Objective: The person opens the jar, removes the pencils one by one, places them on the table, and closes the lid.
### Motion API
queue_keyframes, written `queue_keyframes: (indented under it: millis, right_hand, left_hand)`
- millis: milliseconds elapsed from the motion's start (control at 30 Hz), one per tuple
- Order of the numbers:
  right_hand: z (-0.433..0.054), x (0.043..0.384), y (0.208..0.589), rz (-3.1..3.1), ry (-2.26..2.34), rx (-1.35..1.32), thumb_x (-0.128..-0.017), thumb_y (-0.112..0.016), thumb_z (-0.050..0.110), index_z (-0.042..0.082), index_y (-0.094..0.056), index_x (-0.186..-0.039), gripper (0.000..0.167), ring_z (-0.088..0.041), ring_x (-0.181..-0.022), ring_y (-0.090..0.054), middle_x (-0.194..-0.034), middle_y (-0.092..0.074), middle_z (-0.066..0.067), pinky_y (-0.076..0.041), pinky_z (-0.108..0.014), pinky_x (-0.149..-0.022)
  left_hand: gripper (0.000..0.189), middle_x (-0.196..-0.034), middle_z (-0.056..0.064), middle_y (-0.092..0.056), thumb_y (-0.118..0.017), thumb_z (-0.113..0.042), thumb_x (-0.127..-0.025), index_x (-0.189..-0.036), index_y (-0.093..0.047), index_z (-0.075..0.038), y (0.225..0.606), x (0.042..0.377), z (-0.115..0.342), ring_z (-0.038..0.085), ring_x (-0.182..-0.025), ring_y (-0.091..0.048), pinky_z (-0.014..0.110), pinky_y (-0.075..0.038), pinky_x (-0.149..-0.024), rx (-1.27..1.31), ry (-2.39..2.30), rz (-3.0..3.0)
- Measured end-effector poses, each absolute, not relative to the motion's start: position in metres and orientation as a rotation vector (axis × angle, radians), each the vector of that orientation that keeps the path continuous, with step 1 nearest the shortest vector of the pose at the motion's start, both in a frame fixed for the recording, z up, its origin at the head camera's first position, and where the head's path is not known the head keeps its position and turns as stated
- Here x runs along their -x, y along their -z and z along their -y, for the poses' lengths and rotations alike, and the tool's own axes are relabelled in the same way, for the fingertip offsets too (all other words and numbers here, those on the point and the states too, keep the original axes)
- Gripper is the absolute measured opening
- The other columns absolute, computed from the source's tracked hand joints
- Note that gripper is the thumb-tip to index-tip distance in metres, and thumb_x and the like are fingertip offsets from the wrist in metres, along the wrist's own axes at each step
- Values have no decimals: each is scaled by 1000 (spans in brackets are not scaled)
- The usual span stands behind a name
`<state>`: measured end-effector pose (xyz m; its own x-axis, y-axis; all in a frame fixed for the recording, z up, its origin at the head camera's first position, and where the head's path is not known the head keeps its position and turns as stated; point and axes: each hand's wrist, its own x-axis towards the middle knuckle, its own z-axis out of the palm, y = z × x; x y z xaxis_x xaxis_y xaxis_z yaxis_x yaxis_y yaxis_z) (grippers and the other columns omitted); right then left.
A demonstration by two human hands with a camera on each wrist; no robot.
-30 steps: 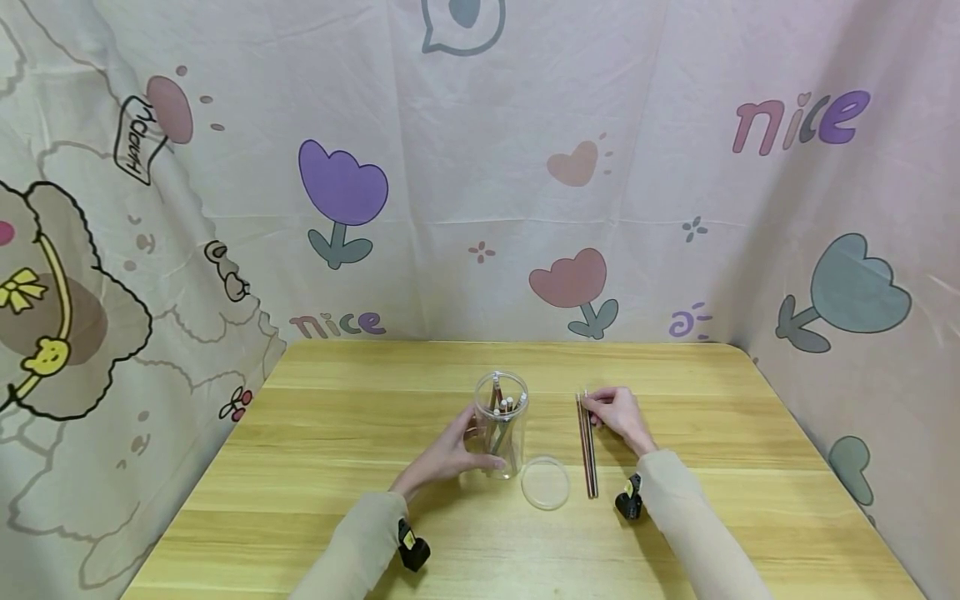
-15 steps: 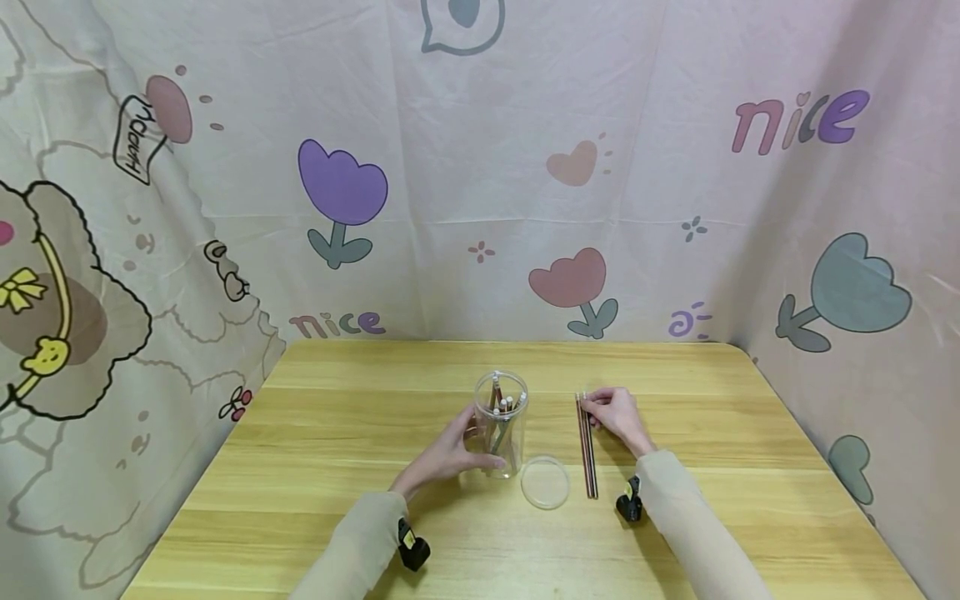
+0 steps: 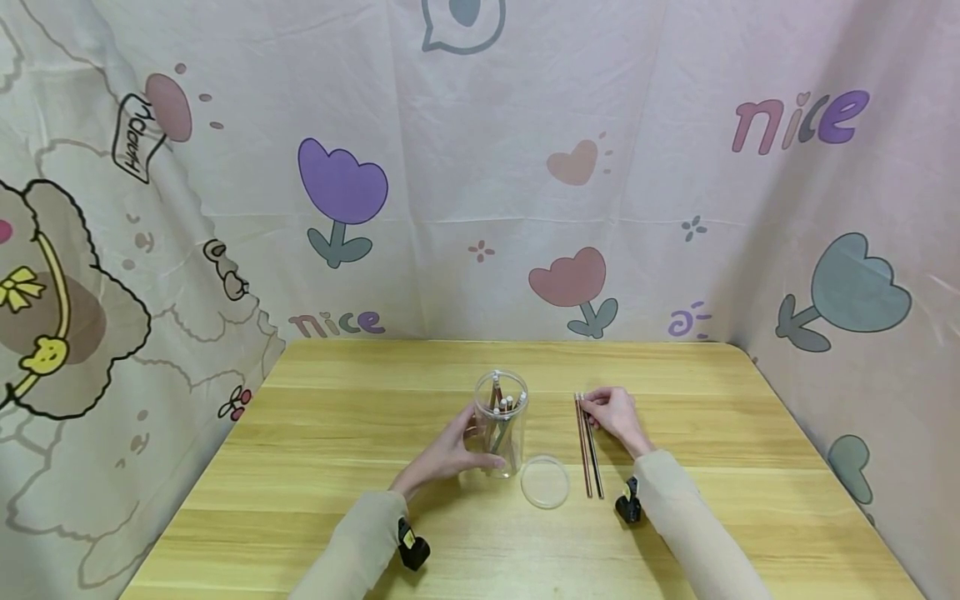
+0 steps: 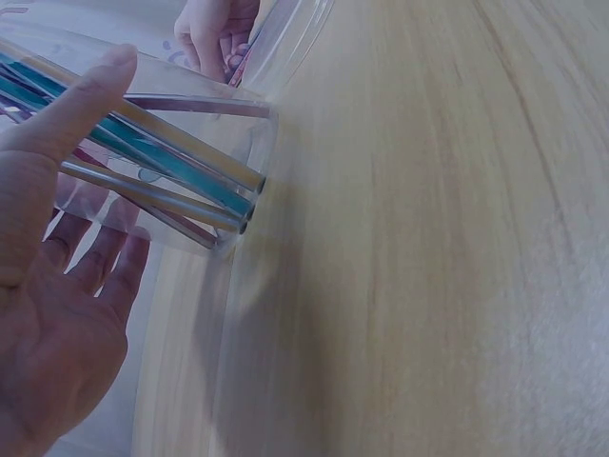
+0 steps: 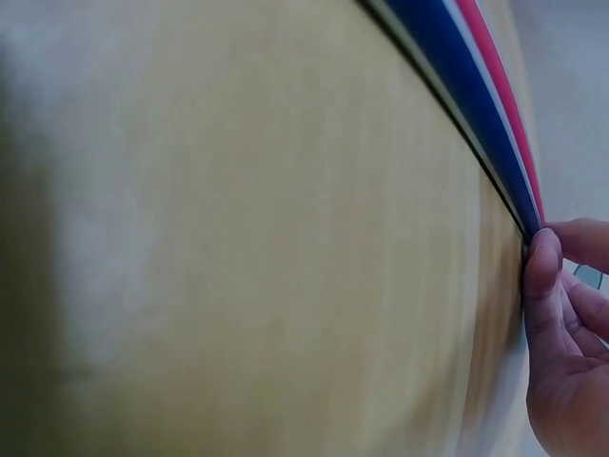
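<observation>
My left hand grips a clear cylindrical jar from its left side, thumb across the front. Several pencils with white-tipped ends lean inside it; in the left wrist view a teal pencil shows through the wall among others. To the right, my right hand pinches the far end of a blue pencil, dark in the head view. A red pencil runs alongside, its end right at the fingertips. The two pencils lie lengthwise, their near ends slightly apart.
A round clear lid lies flat between the jar and the loose pencils. All of this is on a wooden table. Behind it hangs a printed cloth. Each wrist carries a small black camera.
The near ends of the two loose pencils have spread apart, the dark one shifting slightly right. My right hand has barely moved; the left hand and jar stay put.
</observation>
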<state>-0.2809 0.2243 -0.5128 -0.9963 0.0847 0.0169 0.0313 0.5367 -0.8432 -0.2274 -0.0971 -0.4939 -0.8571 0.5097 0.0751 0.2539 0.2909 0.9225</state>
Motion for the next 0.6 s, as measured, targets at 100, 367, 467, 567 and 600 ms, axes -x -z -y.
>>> queue_keyframes:
  millis: [100,367,467,567,600]
  right_hand:
    - [-224,281,512,2708,-1465,107,-91,-70,7,-10,-71,-99,18,-8,-50,-60,-74,-73,-15,-53,-19,-46]
    - [-224,283,511,2719,-1434,125,-90,-73,10,-7,-73,-98,18,-7,-50,-60,-73,-73,-12,-53,-19,-47]
    - [-224,283,511,2721,-1415,120,-90,-73,11,-6,-73,-98,19,-7,-50,-60,-73,-73,-11,-53,-19,-47]
    - [-224,283,511,2721,-1404,112,-90,-73,12,-6,-73,-98,19,-8,-49,-61,-70,-72,-9,-53,-20,-47]
    - [-224,282,511,2719,-1407,110,-90,-73,12,-6,-73,-98,19,-8,-49,-61,-70,-72,-9,-53,-20,-47]
  left_hand:
    - [84,-149,14,-51,-87,-20,-77,-147,-41,-18,493,227,97,41,-137,-48,63,-38,-116,-699,-1594,-2326]
    - [82,-149,14,-52,-87,-21,-77,-145,-42,-18,492,226,97,41,-136,-49,62,-39,-116,-702,-1587,-2335]
    - [81,-148,14,-52,-87,-20,-77,-144,-42,-18,492,226,97,41,-137,-49,62,-39,-116,-708,-1586,-2334]
    - [80,-149,14,-51,-87,-20,-77,-144,-43,-18,493,227,97,41,-137,-49,62,-39,-116,-714,-1586,-2333]
    - [80,-149,14,-51,-87,-21,-77,-144,-43,-19,493,227,97,41,-137,-49,62,-40,-116,-714,-1585,-2333]
